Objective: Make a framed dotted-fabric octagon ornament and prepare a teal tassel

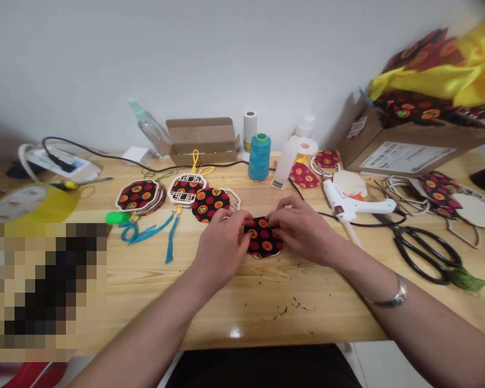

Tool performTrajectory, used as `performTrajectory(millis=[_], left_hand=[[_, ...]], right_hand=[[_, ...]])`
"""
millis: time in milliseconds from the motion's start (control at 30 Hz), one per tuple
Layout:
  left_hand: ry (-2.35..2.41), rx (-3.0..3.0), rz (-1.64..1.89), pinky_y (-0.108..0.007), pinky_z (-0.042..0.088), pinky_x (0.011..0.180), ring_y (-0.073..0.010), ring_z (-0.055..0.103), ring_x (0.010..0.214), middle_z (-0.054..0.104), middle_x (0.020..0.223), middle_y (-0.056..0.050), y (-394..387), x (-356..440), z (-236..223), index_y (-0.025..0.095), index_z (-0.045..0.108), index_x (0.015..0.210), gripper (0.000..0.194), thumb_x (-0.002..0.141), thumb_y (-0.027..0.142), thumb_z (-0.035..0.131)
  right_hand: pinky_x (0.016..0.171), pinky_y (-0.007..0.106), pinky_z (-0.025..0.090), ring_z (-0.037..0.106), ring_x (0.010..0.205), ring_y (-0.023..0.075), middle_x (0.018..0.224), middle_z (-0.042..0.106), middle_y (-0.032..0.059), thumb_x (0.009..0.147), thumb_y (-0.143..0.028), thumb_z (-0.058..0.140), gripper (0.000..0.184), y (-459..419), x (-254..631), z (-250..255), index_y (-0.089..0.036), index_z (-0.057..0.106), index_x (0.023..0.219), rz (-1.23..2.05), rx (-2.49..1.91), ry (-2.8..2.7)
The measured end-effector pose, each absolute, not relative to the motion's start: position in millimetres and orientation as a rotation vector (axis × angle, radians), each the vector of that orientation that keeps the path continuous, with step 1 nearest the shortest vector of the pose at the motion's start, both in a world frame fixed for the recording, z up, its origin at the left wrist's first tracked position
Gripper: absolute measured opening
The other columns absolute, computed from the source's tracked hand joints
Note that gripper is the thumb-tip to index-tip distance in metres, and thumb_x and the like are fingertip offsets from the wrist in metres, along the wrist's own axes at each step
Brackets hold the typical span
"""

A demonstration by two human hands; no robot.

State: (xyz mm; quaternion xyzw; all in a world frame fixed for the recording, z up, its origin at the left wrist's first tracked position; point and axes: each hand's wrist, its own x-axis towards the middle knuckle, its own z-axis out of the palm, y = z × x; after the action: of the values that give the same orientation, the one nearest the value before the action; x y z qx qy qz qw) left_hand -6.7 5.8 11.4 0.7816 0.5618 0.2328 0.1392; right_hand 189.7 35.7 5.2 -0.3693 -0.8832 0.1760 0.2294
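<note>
A black fabric-covered piece with red and orange flower prints [262,240] is held between my two hands just above or on the wooden table. My left hand [226,237] grips its left edge, thumb in front. On the opposite side, my right hand [303,229] pinches the upper right edge with its fingers. Behind my left hand lies another printed fabric piece [210,206], partly over a pale lattice frame [234,199]. Farther left is a finished-looking lattice ornament [186,188] with a yellow loop and a teal tassel [170,242].
A white glue gun [359,206] and black-handled scissors [426,253] lie to the right. Behind stand a teal thread spool [260,157], a squeeze bottle [286,161] and a cardboard box of fabric [412,145]. A stack of covered pieces [140,195] sits left; dark scraps [285,311] dot the front.
</note>
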Motion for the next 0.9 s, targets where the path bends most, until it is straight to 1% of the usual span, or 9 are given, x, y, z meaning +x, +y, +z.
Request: performTrajectory(millis=[167,333,500,700,900], left_hand=[[1.624,2.265,0.644,-0.037,0.044,0.080,-0.0218,0.050,0.094,0.067,0.093,-0.002,6.1,-7.3,10.6,0.020,0.055,0.098,0.023,0.077,0.012,0.054],[1.548,2.289,0.777,-0.037,0.043,0.085,-0.0216,0.049,0.096,0.067,0.094,-0.003,5.8,-7.3,11.8,0.017,0.053,0.106,0.028,0.078,0.015,0.056],[1.445,2.418,0.658,-0.039,0.042,0.086,-0.0230,0.049,0.092,0.065,0.090,-0.005,6.3,-7.7,11.5,0.017,0.058,0.096,0.021,0.076,0.023,0.062],[1.441,2.426,0.597,-0.040,0.041,0.088,-0.0226,0.050,0.091,0.065,0.094,-0.004,6.4,-9.0,9.6,0.018,0.063,0.084,0.011,0.076,0.025,0.062],[1.458,2.402,0.577,-0.041,0.042,0.086,-0.0228,0.052,0.091,0.066,0.096,-0.004,6.5,-9.2,10.2,0.019,0.064,0.082,0.009,0.075,0.025,0.062]], right_hand=[[0.079,0.035,0.043,0.047,0.093,0.0210,0.085,0.056,0.0075,0.076,-0.007,0.049,0.021,36.6,191.6,8.8,-0.017,0.061,0.091,0.545,-1.057,-2.433],[0.079,0.033,0.043,0.048,0.093,0.0199,0.085,0.059,0.0064,0.077,-0.010,0.053,0.019,38.4,193.3,13.6,-0.018,0.060,0.093,0.610,-1.001,-2.359],[0.080,0.033,0.041,0.050,0.086,0.0178,0.085,0.061,0.0045,0.076,-0.012,0.058,0.011,37.5,191.7,17.4,-0.017,0.062,0.085,0.627,-0.906,-2.502],[0.081,0.033,0.041,0.050,0.088,0.0177,0.087,0.061,0.0047,0.078,-0.015,0.058,0.007,36.2,191.1,17.2,-0.018,0.063,0.083,0.671,-0.923,-2.524],[0.083,0.035,0.041,0.050,0.091,0.0187,0.092,0.061,0.0054,0.078,-0.017,0.059,0.009,36.4,192.1,15.9,-0.019,0.063,0.086,0.666,-0.956,-2.540]])
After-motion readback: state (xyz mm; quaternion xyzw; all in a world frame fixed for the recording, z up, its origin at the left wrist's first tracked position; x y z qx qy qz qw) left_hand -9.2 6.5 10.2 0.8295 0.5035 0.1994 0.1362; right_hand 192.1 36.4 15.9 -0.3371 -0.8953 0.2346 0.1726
